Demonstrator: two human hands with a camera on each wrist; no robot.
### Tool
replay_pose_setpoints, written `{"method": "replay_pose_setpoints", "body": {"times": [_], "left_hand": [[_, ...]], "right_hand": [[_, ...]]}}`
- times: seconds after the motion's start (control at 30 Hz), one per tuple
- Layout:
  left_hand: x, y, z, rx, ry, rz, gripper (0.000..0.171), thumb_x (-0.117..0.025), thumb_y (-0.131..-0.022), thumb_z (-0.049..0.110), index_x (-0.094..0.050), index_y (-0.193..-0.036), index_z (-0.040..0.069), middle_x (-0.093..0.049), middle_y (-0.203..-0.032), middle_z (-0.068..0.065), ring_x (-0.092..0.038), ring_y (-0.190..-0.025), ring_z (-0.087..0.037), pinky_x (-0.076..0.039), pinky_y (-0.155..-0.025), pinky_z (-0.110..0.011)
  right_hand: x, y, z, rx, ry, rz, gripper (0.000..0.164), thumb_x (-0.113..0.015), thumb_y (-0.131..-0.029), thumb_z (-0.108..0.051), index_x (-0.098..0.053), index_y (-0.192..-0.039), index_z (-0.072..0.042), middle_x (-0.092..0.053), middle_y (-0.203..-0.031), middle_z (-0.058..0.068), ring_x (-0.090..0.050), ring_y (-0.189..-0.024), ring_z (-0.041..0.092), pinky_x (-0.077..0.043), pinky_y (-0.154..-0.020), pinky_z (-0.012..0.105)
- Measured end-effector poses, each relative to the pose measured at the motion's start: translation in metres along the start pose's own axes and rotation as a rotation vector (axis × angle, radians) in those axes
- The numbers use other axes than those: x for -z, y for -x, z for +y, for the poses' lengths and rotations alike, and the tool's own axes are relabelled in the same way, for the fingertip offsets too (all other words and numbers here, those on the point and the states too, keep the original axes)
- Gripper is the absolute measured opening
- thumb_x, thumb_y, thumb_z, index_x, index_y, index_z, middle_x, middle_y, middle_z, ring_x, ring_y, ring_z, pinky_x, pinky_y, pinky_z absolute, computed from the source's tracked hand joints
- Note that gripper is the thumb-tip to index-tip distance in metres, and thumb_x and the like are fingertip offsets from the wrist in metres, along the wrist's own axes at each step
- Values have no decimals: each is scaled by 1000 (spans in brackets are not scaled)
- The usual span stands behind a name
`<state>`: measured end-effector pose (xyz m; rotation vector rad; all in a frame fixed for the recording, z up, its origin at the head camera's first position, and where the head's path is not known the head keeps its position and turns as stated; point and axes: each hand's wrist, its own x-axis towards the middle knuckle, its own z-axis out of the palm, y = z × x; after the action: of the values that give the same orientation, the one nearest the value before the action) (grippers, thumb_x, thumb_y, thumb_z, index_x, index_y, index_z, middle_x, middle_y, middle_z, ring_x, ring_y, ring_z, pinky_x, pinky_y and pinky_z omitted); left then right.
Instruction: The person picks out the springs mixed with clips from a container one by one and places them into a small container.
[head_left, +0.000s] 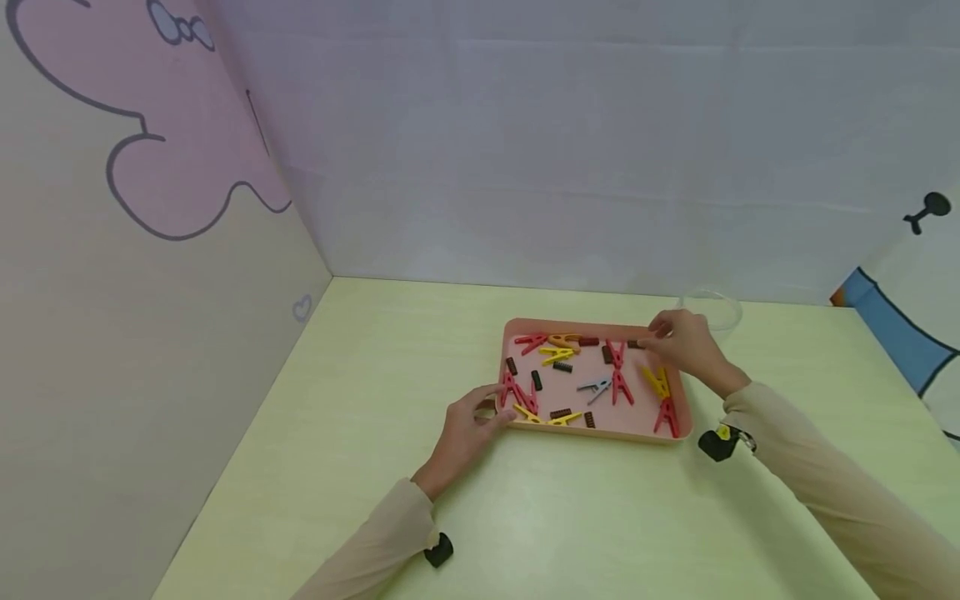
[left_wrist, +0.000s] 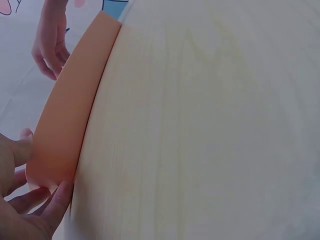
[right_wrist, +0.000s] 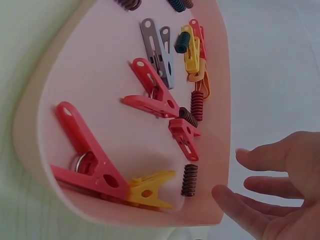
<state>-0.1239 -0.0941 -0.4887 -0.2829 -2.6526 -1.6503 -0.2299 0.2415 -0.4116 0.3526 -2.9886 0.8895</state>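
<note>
A pink tray [head_left: 592,432] holds red, yellow, orange and grey plastic clothespins and several dark coil springs. My left hand [head_left: 467,429] holds the tray's near left corner; in the left wrist view its fingertips [left_wrist: 62,192] meet the orange-pink outer wall. At the far right corner, my right hand [head_left: 686,346] hovers at the rim, thumb and fingers apart with nothing between them. Nearest to it in the right wrist view lies a brown spring [right_wrist: 189,180], beside a yellow clothespin [right_wrist: 150,190] and a red clothespin [right_wrist: 90,170]. A grey clothespin [head_left: 596,386] lies mid-tray.
Behind the tray's far right corner stands a clear round container [head_left: 723,312], partly hidden by the right hand. The pale yellow-green table [head_left: 360,383] meets a white wall [head_left: 480,167] at the back and a printed panel [head_left: 150,333] at the left.
</note>
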Motion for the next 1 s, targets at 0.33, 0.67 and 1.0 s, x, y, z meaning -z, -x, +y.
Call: {"method": "replay_pose_setpoints", "body": {"times": [0.33,0.67,1.0], "left_hand": [[0,-1,-1,-12,13,-1,51,-68,-86,31,-57,-130,9,-55,-131,-7,-60,-106,-20,-52,-76,-23],[-1,1,-2,-8,5,4,49,-69,-86,29,-57,-129,8,-56,-129,-7,-60,-104,-21,-53,-76,-24],[0,1,-1,-31,10,7,49,-68,-87,28,-56,-130,7,-56,-129,-8,-60,-104,-21,-53,-76,-24]], "right_hand": [[-14,-10,3,-94,34,-22,28,-71,-85,-17,-64,-94,9,-63,-90,25,-59,-75,33,-53,-61,37],[-33,-18,9,-168,11,-62,26,-69,-87,-16,-63,-92,9,-59,-72,14,-52,-59,23,-44,-50,28],[-40,-22,-2,-151,63,-48,18,-62,-85,-5,-60,-87,12,-55,-70,15,-50,-56,23,-39,-49,28]]}}
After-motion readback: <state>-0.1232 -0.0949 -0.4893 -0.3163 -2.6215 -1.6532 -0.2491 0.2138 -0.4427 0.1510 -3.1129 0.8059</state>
